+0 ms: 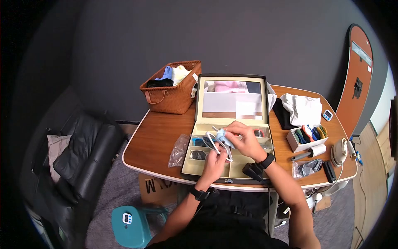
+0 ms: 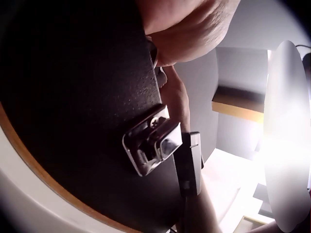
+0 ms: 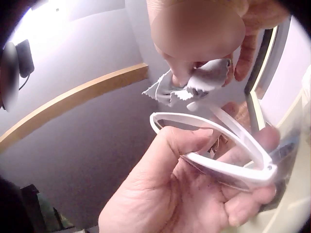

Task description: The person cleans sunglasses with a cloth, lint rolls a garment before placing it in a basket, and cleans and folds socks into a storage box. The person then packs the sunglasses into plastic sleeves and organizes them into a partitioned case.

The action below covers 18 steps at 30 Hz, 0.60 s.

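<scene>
My left hand (image 1: 212,167) holds a pair of white-framed sunglasses (image 3: 257,174), its thumb on a lens, as the right wrist view shows. Just above them, my right hand (image 1: 248,144) pinches a crumpled light-blue lens cloth (image 3: 209,80) with a zigzag edge. Both hands are over a dark, cream-lined glasses case (image 1: 238,170) whose lid with a window stands up at the back. Other eyewear, including dark-lensed glasses (image 1: 198,155), lies in its compartments. In the left wrist view, a metal clasp (image 2: 155,141) shows on the case front; the sunglasses are hidden there.
A clear plastic bag (image 1: 179,150) lies left of the case, with a woven basket (image 1: 178,99) of clothes behind. On the right are folded white cloth (image 1: 304,110), a box (image 1: 309,145) of rolled items, a lint roller (image 1: 311,152) and a small iron (image 1: 339,151).
</scene>
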Available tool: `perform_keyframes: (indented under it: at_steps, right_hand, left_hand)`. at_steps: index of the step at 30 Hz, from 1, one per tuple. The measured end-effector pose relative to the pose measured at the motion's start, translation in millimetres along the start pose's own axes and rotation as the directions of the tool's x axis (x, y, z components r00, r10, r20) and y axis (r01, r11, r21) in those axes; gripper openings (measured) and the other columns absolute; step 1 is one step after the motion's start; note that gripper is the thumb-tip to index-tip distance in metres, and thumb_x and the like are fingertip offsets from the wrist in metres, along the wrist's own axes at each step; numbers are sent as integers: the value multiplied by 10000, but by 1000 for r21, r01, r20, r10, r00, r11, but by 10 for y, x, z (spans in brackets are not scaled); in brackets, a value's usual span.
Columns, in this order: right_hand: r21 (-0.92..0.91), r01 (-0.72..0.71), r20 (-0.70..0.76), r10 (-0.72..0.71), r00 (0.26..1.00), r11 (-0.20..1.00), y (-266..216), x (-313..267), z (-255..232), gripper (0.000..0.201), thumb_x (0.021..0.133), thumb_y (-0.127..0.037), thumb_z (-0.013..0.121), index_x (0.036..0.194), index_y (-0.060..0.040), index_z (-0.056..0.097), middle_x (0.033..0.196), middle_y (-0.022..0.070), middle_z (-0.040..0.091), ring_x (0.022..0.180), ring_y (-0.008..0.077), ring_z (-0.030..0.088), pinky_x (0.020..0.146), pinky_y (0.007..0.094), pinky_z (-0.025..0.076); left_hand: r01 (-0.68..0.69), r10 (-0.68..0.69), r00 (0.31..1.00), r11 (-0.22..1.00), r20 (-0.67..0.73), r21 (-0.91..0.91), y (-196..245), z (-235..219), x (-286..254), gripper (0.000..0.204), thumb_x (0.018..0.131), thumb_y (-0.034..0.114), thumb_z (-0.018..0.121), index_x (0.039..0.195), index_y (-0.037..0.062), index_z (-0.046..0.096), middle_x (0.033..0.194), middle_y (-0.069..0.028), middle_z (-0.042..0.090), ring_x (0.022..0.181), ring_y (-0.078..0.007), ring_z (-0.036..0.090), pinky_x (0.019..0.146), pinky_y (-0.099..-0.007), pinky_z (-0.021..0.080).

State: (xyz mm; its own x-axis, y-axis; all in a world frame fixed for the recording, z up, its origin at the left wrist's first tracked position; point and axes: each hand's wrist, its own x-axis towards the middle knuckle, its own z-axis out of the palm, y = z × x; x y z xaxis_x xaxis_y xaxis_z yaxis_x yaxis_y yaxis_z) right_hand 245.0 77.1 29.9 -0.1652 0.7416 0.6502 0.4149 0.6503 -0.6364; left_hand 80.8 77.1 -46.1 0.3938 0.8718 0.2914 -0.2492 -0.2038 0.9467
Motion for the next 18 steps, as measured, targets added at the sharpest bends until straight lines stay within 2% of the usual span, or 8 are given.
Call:
perform_keyframes:
  at_steps: [3,6,8,10,12,15,17,18]
  right_hand:
    - [-10,13,62,-13,998,1000,12,-15,21,206,892,-49,645,1075,35,690,902,108,623,822,209,598,739,313,477]
    - [-30,34,82,-31,996,999,3,-26,15,217,884,-58,649,1076,34,688,886,103,616,821,209,593,725,312,472]
    - [-111,22,115,-9,993,994,-46,-21,1,232,870,-83,657,1067,34,687,870,105,614,804,206,592,709,317,471]
    - [-89,-11,132,23,991,996,-9,-26,15,234,860,-92,658,1056,33,687,848,107,612,784,208,591,699,319,470]
    - [-66,-48,150,57,987,997,-14,-40,14,238,851,-101,660,1046,32,688,826,109,610,764,210,591,690,322,469]
    - [-25,-119,231,122,965,993,-27,-34,-16,227,841,-97,655,1024,34,688,783,115,604,724,211,590,677,320,472]
    - [48,4,334,-20,942,999,58,-32,-47,231,836,-87,648,1029,33,688,768,116,599,688,204,582,673,311,477]
    - [48,3,335,-19,942,999,63,-30,-74,231,836,-87,648,1029,33,688,768,116,599,688,204,582,673,311,477]
  left_hand:
    - [-120,128,990,985,-59,125,-42,63,9,160,965,107,506,1049,-30,499,863,-86,598,723,-150,619,617,-291,525]
    - [-151,178,981,952,-79,268,-61,56,-17,129,949,76,497,1028,-26,495,858,-96,593,706,-165,616,602,-319,507]
    - [-155,178,982,953,-69,261,-68,46,-21,120,937,53,484,1034,-18,481,893,-101,575,729,-166,595,627,-328,490]
    - [-223,248,964,950,-96,217,-25,75,-37,145,938,36,469,1073,-17,472,937,-89,544,787,-143,555,682,-300,479]
    - [-209,224,970,967,-94,144,-9,81,-16,205,933,6,447,1136,-16,439,978,-77,518,837,-124,518,726,-278,468]
    - [-175,165,961,984,-222,-26,-4,68,0,289,944,-11,405,1225,1,338,1031,-88,505,842,-119,518,718,-254,485]
    - [-168,148,949,985,-278,-49,33,60,-3,278,950,1,399,1220,15,335,1036,-88,505,846,-119,521,700,-256,491]
    - [-163,131,934,984,-332,-73,79,67,0,266,956,13,392,1216,29,333,1040,-89,506,850,-120,525,682,-257,498]
